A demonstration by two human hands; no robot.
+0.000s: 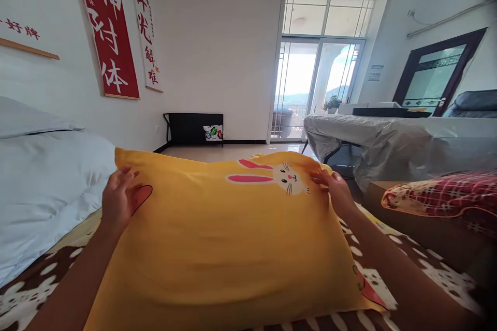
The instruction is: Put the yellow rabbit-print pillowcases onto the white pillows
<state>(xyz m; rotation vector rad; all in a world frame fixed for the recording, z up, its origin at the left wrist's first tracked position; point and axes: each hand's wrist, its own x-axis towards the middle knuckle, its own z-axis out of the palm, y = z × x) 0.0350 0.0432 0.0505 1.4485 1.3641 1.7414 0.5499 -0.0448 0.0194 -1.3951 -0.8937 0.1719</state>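
A yellow pillow [229,248] with a white rabbit face and pink-lined ears printed near its far edge fills the middle of the view. Its near side lies low on a brown-and-white patterned bedspread [50,269], while the far edge is raised. At the far left corner, my left hand [119,195] grips the pillow's side with bent fingers, near a red-orange printed shape. My right hand [337,190] has its fingers closed on the far right corner, beside the rabbit face. Part of each hand's grip is hidden by the cloth.
White pillows or bedding [46,181] lie along the left wall. A red plaid cloth [446,194] rests on a brown box-like surface at right. Behind it stands a table under clear plastic sheeting [373,137]. A black folded frame [186,129] leans by the far wall.
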